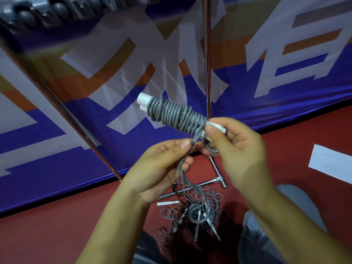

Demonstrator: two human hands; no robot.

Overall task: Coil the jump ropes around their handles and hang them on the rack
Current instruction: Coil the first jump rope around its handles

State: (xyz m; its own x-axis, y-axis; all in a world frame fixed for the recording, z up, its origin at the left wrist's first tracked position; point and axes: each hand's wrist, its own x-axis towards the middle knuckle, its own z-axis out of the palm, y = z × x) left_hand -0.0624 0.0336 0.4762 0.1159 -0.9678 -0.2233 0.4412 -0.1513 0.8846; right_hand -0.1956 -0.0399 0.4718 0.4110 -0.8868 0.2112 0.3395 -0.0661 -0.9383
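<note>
Both hands meet at chest height: right hand (234,143) pinches the white plastic handles (213,130) wrapped in coiled grey rope (175,115), tilted up-left; left hand (163,168) pinches the loose grey tail (185,180) hanging toward tangled grey ropes (192,214) on red floor (57,235). Large white characters cross the blue banner (57,130), cropped and unreadable.

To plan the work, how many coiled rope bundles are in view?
1: the coiled bundle held up between the left hand and right hand. The tangled pile on the floor is uncoiled; it may hide more.
</note>
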